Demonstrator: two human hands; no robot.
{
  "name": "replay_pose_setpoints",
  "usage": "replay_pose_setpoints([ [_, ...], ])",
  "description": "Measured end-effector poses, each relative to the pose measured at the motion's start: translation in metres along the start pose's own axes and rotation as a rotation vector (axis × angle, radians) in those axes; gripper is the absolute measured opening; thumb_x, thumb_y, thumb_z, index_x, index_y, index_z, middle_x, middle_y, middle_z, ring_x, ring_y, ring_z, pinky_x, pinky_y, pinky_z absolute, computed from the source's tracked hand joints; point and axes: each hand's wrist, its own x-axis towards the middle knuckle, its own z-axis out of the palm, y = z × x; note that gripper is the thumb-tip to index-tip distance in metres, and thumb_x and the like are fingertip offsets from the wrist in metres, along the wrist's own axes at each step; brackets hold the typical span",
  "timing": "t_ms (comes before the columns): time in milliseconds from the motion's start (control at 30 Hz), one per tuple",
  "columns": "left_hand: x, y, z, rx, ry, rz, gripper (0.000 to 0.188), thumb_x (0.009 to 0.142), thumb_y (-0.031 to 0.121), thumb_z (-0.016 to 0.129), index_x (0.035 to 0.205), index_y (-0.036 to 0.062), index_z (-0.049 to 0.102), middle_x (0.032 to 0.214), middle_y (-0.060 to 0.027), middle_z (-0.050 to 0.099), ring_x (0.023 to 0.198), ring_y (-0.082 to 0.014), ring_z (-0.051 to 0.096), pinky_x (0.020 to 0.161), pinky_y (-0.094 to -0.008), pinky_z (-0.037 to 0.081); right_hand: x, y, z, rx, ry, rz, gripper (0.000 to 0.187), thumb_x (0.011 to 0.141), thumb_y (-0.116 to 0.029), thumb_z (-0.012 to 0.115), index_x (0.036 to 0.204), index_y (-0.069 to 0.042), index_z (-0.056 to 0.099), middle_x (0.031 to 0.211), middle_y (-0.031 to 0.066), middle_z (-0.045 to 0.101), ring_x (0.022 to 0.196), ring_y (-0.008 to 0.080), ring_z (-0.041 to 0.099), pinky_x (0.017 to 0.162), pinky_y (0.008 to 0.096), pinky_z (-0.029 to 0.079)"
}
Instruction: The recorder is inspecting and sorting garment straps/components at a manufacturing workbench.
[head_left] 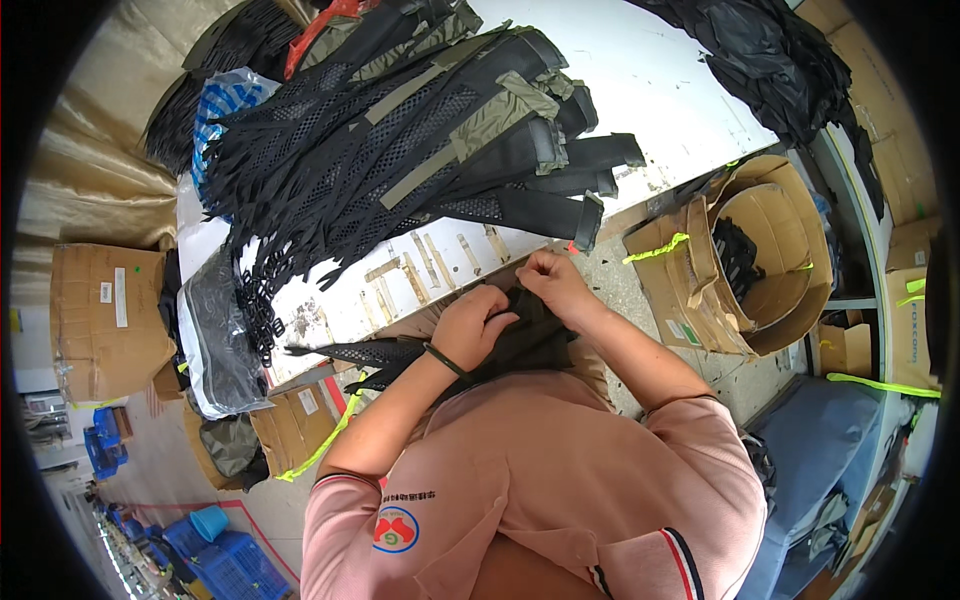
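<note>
A black fabric piece with mesh (540, 340) lies across my lap, just below the table edge. My left hand (474, 322) is closed on its upper part, thumb against the curled fingers. Close beside it, my right hand (556, 286) pinches at the same piece near its top edge; anything small between those fingertips is hidden. A strip of mesh (370, 352) trails out to the left under my left forearm. Ahead of both hands, a heap of similar black mesh pieces (400, 150) with olive-green patches and long straps covers much of the white table (660, 70).
An opened cardboard box (665, 265) with dark items inside stands to the right. Black plastic sheeting (765, 60) lies at the far right of the table. Black buckles (260, 300) and a clear plastic bag (222, 345) hang by the left edge. Another carton (105, 320) is farther left.
</note>
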Motion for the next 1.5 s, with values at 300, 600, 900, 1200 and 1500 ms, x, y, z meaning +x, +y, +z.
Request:
replay_pose_setpoints([
  [300, -0.001, -0.021, 0.010, -0.683, 0.039, -0.357, 0.008, 0.084, 0.001, 0.064, 0.091, 0.0022, 0.060, 0.078, 0.0037, 0.057, 0.070, -0.0047, 0.050, 0.063, -0.0201, 0.042, -0.018, -0.006, 0.007, 0.465, -0.091, 0.103, 0.014, 0.087, -0.016, 0.062, 0.076, -0.007, 0.061, 0.068, -0.0047, 0.054, 0.063, 0.0046, 0.048, 0.058, 0.0218, 0.038],
  [600, 0.001, -0.016, -0.017, -0.922, 0.034, -0.409, 0.017, 0.090, -0.002, 0.053, 0.103, 0.0024, 0.063, 0.086, 0.0015, 0.061, 0.078, -0.0049, 0.054, 0.073, -0.0185, 0.044, -0.030, -0.002, -0.011, 0.610, -0.552, 0.217, 0.020, 0.093, -0.019, 0.057, 0.108, -0.006, 0.058, 0.104, 0.0021, 0.060, 0.090, 0.0116, 0.056, 0.078, 0.0265, 0.045],
  [900, 0.000, -0.014, -0.012, -0.712, -0.086, -0.390, 0.016, 0.092, 0.010, 0.055, 0.103, 0.0007, 0.062, 0.095, -0.0021, 0.062, 0.090, -0.0089, 0.055, 0.081, -0.0228, 0.043, -0.032, 0.008, 0.001, -0.223, -0.092, -0.297, 0.010, 0.091, -0.010, 0.059, 0.096, -0.006, 0.051, 0.077, 0.0005, 0.057, 0.061, 0.0097, 0.053, 0.058, 0.0276, 0.049],
  [1200, 0.003, -0.025, -0.009, -0.639, -0.099, -0.704, 0.033, 0.092, 0.029, 0.059, 0.097, -0.0022, 0.067, 0.083, -0.0029, 0.066, 0.075, -0.0081, 0.056, 0.070, -0.0230, 0.046, -0.027, -0.024, -0.011, -0.008, -0.011, -0.222, 0.008, 0.092, -0.012, 0.057, 0.096, -0.005, 0.057, 0.074, -0.0025, 0.054, 0.067, 0.0048, 0.051, 0.062, 0.0204, 0.043],
  [1500, 0.011, -0.014, -0.007, -0.787, -0.086, -0.688, 0.040, 0.094, 0.035, 0.055, 0.092, -0.0030, 0.066, 0.081, -0.0001, 0.064, 0.074, -0.0072, 0.054, 0.068, -0.0217, 0.044, -0.016, -0.026, -0.011, 0.122, 0.024, -0.031, 0.011, 0.092, -0.015, 0.059, 0.089, -0.005, 0.057, 0.079, -0.0009, 0.056, 0.075, 0.0069, 0.052, 0.068, 0.0223, 0.043],
])
